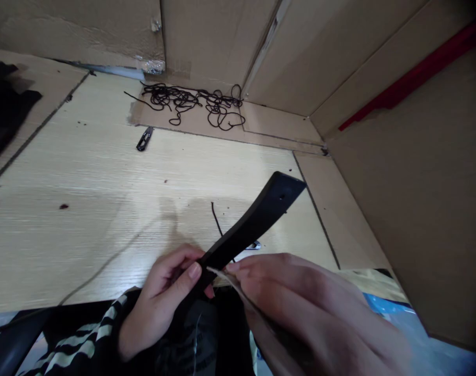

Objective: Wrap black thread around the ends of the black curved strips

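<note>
The left hand (163, 297) clamps the black strap (253, 224) steady while the right hand (312, 313) pinches a pale strip (225, 279) against it.

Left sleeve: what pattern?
The left sleeve is black with pale stripes, shown best in the head view.

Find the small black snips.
In the head view, the small black snips lie on the pale wood-grain tabletop, left of centre, just below the tangle of black cord.
</note>
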The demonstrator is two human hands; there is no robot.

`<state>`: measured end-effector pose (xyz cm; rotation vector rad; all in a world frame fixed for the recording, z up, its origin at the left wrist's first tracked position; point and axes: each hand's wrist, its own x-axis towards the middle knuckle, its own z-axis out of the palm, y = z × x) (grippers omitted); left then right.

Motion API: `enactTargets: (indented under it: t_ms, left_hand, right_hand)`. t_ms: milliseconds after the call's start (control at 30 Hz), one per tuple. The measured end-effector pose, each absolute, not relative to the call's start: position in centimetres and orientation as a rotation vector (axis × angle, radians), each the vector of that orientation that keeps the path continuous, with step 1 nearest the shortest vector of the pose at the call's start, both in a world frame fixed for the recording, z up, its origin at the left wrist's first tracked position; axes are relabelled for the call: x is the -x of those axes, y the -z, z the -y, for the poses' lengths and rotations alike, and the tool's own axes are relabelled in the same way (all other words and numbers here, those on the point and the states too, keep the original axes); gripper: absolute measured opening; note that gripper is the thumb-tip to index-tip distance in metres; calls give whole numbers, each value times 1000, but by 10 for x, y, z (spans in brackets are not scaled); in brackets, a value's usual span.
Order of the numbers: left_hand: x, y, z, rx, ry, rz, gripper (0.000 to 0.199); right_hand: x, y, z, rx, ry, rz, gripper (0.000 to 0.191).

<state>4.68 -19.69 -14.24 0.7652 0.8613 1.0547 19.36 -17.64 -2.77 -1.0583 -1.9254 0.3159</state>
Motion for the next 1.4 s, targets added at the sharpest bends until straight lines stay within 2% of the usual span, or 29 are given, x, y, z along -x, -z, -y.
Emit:
enactTargets:
  t_ms: [133,267,400,600,833,1033,1200,1400]
  left_hand:
    - [-47,145,197,-748,-1071,-879,9]
    - [-46,149,198,-800,-1032,-875,14]
    - [-45,150,197,-822,-974,-890,20]
    - [-42,153,196,-898,-989,-944,23]
    - [-47,149,194,-1061,-1016,-1059,21]
    - [-47,151,195,-1115,-1061,-1155,20]
    - [-47,151,196,-1130,-1050,-1138,21]
    - [-46,148,198,-1151,-1020,-1101,22]
  right_hand:
    - [-196,38,178,1060,-296,2001,18]
    - [-205,56,173,1004,-351,1991,25]
    - [-205,80,174,1070,-487,1699,31]
    - [-186,101,183,1123,-726,1279,21]
    - [-186,93,182,1211,-686,1407,19]
    - [-180,106,184,1180,-730,1152,16]
    - [-178,113,190,1050,-754,1021,21]
    - [-177,110,189,1076,-600,1059,28]
